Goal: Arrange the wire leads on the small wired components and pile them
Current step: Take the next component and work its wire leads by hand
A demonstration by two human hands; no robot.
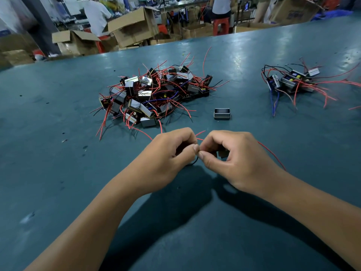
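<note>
My left hand (168, 155) and my right hand (232, 157) meet at the fingertips over the teal table (58, 173). My right hand grips a small wired component (222, 153), mostly hidden under its fingers. My left hand pinches its leads; a black wire loop (192, 162) shows below the thumbs. A red lead (272, 154) trails right from the right hand. A large tangled pile of components (154, 94) with red wires lies ahead. A smaller pile (295, 81) sits at the far right.
A single metal frame piece (222, 114) without wires lies between the piles. Beyond the table's far edge stand open cardboard boxes (134, 26), red stools and people at work.
</note>
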